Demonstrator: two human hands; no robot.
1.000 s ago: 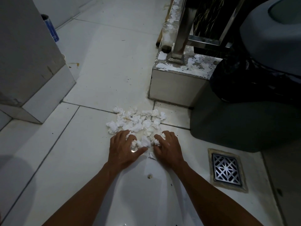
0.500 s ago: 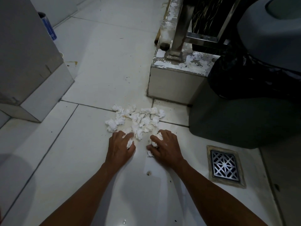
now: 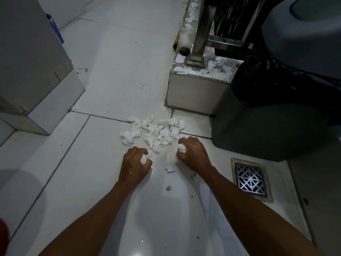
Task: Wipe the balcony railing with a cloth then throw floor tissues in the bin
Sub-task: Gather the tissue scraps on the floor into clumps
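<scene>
Left hand point(image 3: 135, 164) and right hand point(image 3: 191, 154) each clench a wad beside the tissues point(image 3: 153, 131) heaped near the bin point(image 3: 276, 126), apparently gathering handfuls for disposal.

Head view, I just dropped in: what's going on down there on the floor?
A person is crouched over a pile of crumpled tissues on the white tiled floor. The left hand grips a wad of tissue and the right hand grips another. Most of the pile lies loose just beyond the hands, with one small scrap between the wrists. The grey bin with its black liner stands to the right, beside a floor drain.
</scene>
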